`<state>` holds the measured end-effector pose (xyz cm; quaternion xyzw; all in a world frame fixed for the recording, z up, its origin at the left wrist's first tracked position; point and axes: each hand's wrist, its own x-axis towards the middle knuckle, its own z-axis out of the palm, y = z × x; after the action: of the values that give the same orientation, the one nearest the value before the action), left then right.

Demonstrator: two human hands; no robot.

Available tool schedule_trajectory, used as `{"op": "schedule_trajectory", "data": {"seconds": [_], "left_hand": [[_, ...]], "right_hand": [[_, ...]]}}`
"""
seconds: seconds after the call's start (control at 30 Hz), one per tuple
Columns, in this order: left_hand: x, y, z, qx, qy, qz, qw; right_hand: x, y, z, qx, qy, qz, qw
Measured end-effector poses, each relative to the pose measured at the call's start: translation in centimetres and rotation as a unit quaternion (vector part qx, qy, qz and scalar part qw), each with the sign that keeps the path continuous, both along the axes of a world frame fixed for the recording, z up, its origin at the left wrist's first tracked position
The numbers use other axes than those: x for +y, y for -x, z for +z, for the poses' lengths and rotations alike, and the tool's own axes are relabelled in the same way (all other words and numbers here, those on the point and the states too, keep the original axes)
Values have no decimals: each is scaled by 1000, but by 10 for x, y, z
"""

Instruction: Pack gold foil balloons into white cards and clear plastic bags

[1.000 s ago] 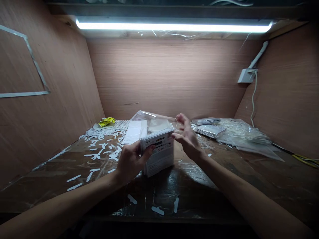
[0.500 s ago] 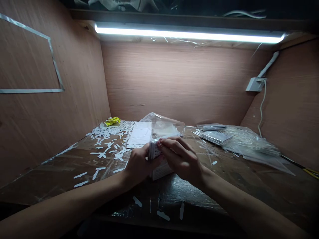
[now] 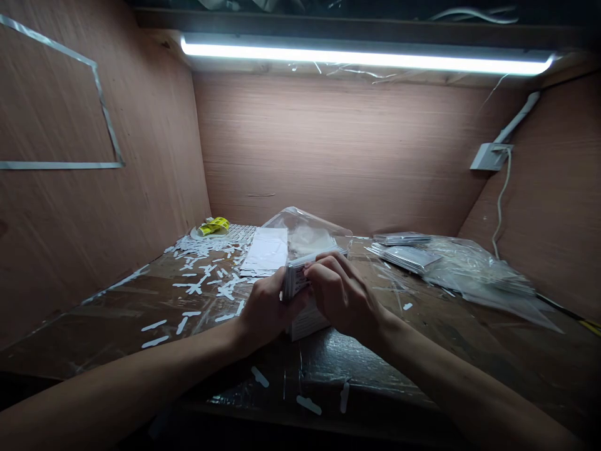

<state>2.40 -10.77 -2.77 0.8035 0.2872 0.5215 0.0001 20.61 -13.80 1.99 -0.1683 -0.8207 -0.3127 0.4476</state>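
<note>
A stack of thin flat packets, printed on the side facing me and wrapped in clear plastic, stands nearly upright in my left hand. The left thumb and fingers are wrapped round its left side and bottom. My right hand is at the right of the stack, fingers bent and closed, their tips against the printed face. Whatever those tips pinch is hidden. Just behind the hands is a clear plastic bin with white packets in it. Below the hands, a white printed block is partly covered by them.
White sheets lie left of the bin. Small white cut-out strips are scattered on the left, near a yellow label roll. Sleeved packets and clear bags lie at the right. A tube light hangs above.
My right fingers have bent and drawn in against the stack's printed face; before, they lay straighter along its top edge. The left hand keeps its hold. The view has shifted slightly.
</note>
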Motion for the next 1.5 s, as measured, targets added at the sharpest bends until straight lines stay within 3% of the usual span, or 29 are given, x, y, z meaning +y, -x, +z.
{"op": "schedule_trajectory", "data": {"seconds": [0.37, 0.57, 0.77, 0.9, 1.07, 1.17, 1.5], "left_hand": [[-7, -7, -3, -34, 82, 6, 996], [-8, -2, -5, -30, 126, -42, 991], [-5, -2, -9, -25, 142, -62, 988], [-3, -2, -10, -20, 175, -59, 983], [-4, -4, -2, -8, 184, -110, 977], [-6, -8, 2, -7, 167, -85, 982], [-6, -14, -2, -51, 171, -73, 981]], "right_hand": [[5, -6, 0, -81, -61, 6, 995], [-1, -11, 13, -70, 6, 46, 996], [-9, -14, 25, 2, 51, 8, 999], [-9, -16, 19, 13, 49, 8, 999], [-7, -16, 9, -30, -4, 9, 999], [-5, -13, 6, -25, -11, 6, 1000], [-2, 0, -11, 91, 59, 15, 994]]}}
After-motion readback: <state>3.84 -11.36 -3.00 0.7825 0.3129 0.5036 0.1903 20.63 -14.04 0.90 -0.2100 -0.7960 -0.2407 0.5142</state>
